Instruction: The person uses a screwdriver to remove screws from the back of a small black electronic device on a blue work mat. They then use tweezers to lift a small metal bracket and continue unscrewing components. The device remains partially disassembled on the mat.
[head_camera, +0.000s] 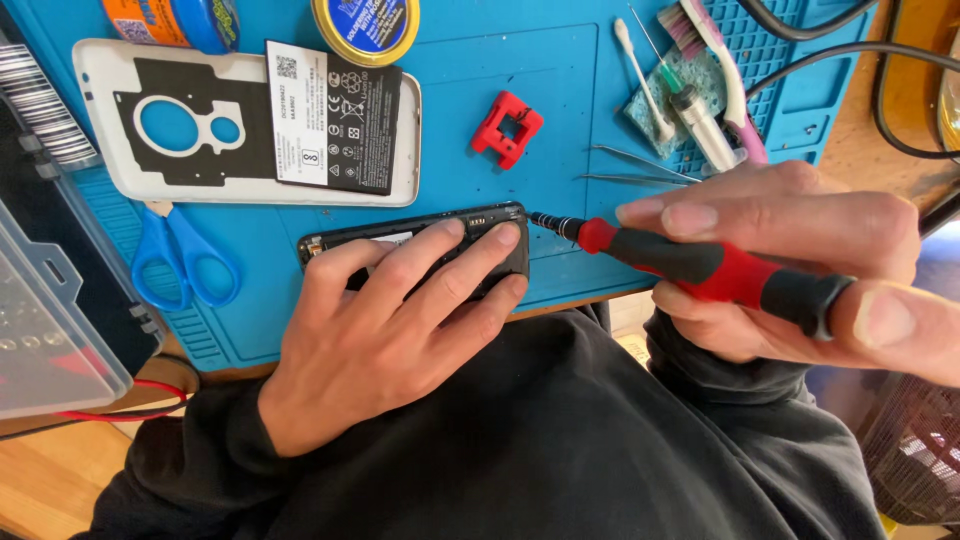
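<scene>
- I see my left hand (400, 320) lying flat over a black phone (480, 222), fingers spread and pressed down on it, pinning it at the near edge of the blue mat (500, 60).
- My right hand (800, 260) is clamped around a red and black screwdriver (700, 268), thumb and fingertips closed on the handle; the metal tip meets the phone's right end.
- The phone lies lengthwise, mostly hidden under my left fingers, with only its top edge and right corner showing.
- Behind it on the mat lies a white back cover (110, 130), inner side up, with a black battery (335, 115) resting on it.
- Blue scissors (180, 260) lie just left of the phone, below the cover.
- A small red block (507, 128) sits apart, beyond the phone.
- Tweezers (640, 168) lie just past the screwdriver tip; a cotton swab (640, 70), a syringe (690, 105) and a brush (725, 70) sit farther back.
- A round yellow tin (365, 25) stands at the far edge.
- A clear plastic case (50, 330) is at my left.
</scene>
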